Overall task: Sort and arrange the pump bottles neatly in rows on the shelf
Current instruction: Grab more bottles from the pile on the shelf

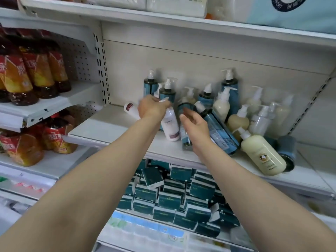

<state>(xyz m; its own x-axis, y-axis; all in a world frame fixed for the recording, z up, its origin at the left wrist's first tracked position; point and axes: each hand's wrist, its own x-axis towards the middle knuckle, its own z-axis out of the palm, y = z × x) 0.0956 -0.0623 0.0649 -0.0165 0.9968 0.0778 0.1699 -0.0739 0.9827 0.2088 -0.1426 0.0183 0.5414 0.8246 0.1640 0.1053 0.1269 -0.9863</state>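
Pump bottles stand and lie jumbled on the white shelf. My left hand grips the pump end of a white bottle with a maroon label, which leans on the shelf. A second white bottle lies just behind that hand. My right hand hovers with relaxed fingers over a fallen blue bottle, beside a tilted blue bottle. Blue bottles stand upright at the back. Cream bottles stand at the right, and one cream bottle lies at the front edge.
A blue bottle lies on its side at the far right of the shelf. Red and orange drink bottles fill the shelves to the left. Dark green boxes are piled on the shelf below. White packs sit overhead.
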